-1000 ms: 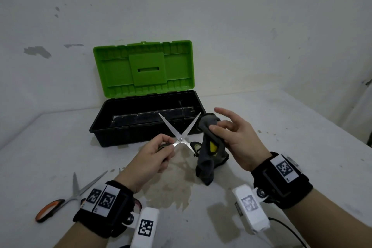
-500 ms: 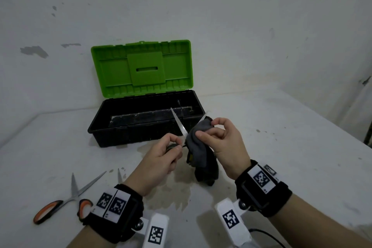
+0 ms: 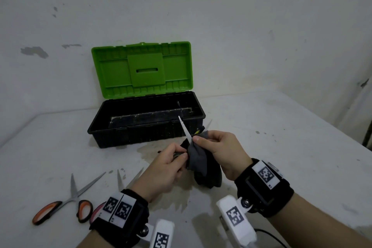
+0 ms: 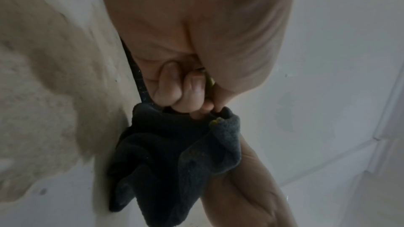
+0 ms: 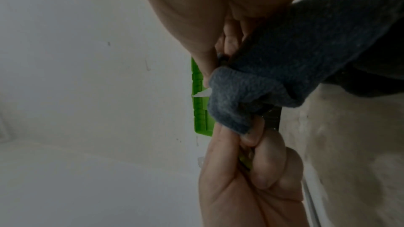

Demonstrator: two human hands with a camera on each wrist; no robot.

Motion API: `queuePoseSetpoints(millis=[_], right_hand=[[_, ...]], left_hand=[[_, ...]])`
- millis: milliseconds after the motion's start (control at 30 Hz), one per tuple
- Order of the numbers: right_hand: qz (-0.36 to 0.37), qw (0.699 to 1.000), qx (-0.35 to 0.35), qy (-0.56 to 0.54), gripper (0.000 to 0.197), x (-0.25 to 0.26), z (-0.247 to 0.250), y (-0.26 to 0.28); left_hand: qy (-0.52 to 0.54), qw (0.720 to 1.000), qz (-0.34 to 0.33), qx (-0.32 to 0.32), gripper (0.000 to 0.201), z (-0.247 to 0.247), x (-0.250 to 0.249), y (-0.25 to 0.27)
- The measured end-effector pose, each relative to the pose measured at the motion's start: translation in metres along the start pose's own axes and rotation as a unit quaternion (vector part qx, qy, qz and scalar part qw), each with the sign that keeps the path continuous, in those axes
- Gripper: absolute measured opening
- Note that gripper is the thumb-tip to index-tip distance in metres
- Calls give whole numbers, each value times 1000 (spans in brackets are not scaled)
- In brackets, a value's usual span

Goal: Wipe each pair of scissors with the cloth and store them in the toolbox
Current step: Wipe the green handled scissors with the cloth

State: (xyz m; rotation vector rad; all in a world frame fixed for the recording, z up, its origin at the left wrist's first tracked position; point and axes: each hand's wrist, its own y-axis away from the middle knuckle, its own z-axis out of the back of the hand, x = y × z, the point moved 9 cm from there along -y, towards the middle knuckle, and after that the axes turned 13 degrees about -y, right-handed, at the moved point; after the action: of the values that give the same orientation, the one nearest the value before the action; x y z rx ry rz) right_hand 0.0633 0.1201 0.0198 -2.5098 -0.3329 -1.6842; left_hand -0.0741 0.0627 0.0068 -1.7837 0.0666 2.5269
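My left hand (image 3: 177, 156) grips the handles of a pair of scissors, whose open blades (image 3: 185, 129) point up and away in front of the toolbox. My right hand (image 3: 203, 140) pinches a dark grey cloth (image 3: 198, 159) round one blade, and the rest of the cloth hangs down to the table. In the right wrist view the cloth (image 5: 251, 92) wraps the blade, with only the tip (image 5: 202, 94) showing. The left wrist view shows curled fingers (image 4: 188, 91) above the hanging cloth (image 4: 174, 158). The black toolbox (image 3: 112, 133) stands open with its green lid (image 3: 141, 70) upright.
Orange-handled scissors (image 3: 60, 205) lie open on the white table at the near left. Another pair (image 3: 128, 179) lies partly hidden under my left wrist. A stained patch (image 3: 149, 150) marks the table in front of the toolbox. A wall stands close behind.
My right hand has brought the cloth from beside the scissors onto a blade and pinched it there. Both hands have drawn closer together in front of the toolbox.
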Motion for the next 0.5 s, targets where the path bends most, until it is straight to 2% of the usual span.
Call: queuePoseSetpoints(millis=[267, 433, 500], right_hand=[[-25, 998, -23, -61, 11, 6, 2, -3], [24, 988, -90, -126, 8, 37, 31, -17], [31, 981, -111, -159, 17, 45, 45, -18]], left_hand=[[30, 1000, 5, 9, 14, -3, -6, 0], [5, 1000, 7, 21, 15, -1, 2, 5], [23, 999, 16, 16, 15, 3, 9, 6]])
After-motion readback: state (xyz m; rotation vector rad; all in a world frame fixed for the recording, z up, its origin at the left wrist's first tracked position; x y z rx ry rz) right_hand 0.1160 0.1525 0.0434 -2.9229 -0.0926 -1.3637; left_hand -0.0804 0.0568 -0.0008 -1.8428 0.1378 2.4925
